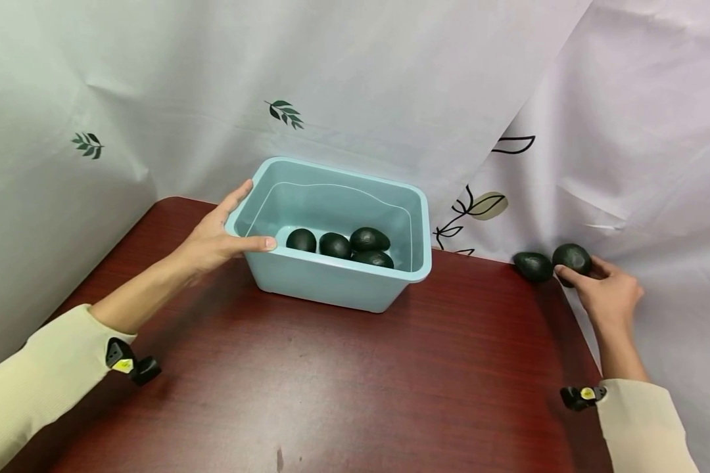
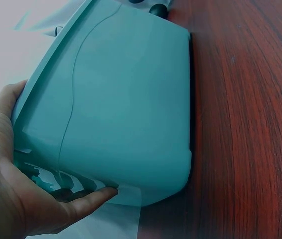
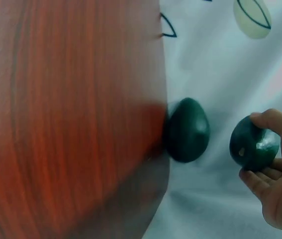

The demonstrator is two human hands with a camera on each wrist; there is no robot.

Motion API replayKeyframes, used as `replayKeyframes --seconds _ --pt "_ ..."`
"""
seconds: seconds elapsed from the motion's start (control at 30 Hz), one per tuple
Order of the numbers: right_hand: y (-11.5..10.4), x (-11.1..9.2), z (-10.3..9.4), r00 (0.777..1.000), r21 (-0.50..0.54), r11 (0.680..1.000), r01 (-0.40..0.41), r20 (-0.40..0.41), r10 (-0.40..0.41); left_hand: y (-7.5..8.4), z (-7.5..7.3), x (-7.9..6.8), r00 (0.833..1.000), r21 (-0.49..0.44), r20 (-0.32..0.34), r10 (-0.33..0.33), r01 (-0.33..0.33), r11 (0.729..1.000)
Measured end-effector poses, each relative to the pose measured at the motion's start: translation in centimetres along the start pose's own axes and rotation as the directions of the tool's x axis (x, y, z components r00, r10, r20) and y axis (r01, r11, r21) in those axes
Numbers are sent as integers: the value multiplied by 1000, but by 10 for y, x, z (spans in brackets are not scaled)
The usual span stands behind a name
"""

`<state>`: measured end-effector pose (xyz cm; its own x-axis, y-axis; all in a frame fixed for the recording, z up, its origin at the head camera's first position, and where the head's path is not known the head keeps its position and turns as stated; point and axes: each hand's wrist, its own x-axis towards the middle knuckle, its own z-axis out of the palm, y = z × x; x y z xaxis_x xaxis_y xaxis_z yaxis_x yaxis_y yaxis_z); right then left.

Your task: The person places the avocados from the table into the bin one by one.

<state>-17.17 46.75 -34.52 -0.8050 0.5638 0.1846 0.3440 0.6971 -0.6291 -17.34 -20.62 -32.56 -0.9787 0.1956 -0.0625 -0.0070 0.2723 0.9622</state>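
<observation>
My left hand [image 1: 215,236] grips the left end of a light blue plastic bin [image 1: 331,279], its thumb lying over the front rim. Inside the bin are several dark green avocados [image 1: 334,246], grouped toward the front and right. Off to the right, my right hand [image 1: 612,292] holds another avocado [image 1: 572,258] between thumb and fingers. In the right wrist view this held avocado [image 3: 255,144] shows its stem end. Just left of it, a loose avocado [image 3: 188,130] lies at the table's edge by the cloth.
The reddish-brown wooden table [image 1: 307,374] spans the front. A white cloth [image 1: 355,85] with leaf prints hangs behind it and along both sides. Each wrist carries a small black camera [image 1: 582,396].
</observation>
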Motion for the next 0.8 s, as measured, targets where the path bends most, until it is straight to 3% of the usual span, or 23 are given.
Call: replayKeyframes --seconds 0.2,0.8 --pt "-24 -1 4 1000 15 1000 -3 15 3 0 0 0 1000 -1 2 -6 6 1000" --pt "-71 -9 12 989 119 983 141 20 -145 1 1 -1 1000 0 -3 6 -6 1000"
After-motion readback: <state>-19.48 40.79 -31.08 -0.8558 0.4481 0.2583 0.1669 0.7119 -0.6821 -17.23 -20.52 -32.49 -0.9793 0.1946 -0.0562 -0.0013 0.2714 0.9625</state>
